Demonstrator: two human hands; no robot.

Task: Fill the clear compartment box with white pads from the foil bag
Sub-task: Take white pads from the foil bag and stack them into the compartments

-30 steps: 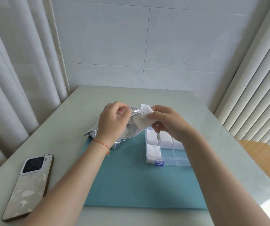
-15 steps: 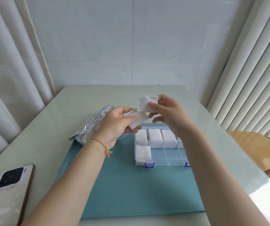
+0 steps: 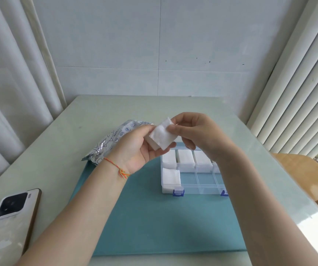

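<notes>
A small stack of white pads (image 3: 161,135) is held up above the table between both hands. My left hand (image 3: 138,148) grips it from the left and below; my right hand (image 3: 194,135) pinches its right edge. Just below them lies the clear compartment box (image 3: 202,182) with blue latches, on a teal mat (image 3: 154,217). White pads fill its back row and its front left compartment; the other front compartments that show hold nothing. My right forearm hides the box's right end. The foil bag (image 3: 112,143) lies on the table behind my left hand.
A phone (image 3: 8,225) lies face down at the table's front left. Curtains hang at the left, vertical blinds at the right, a tiled wall behind. A wooden chair (image 3: 304,173) stands beyond the table's right edge.
My left hand let go of the foil bag, which now lies on the table, and took hold of the pads. Both hands brought the pads together above the box.
</notes>
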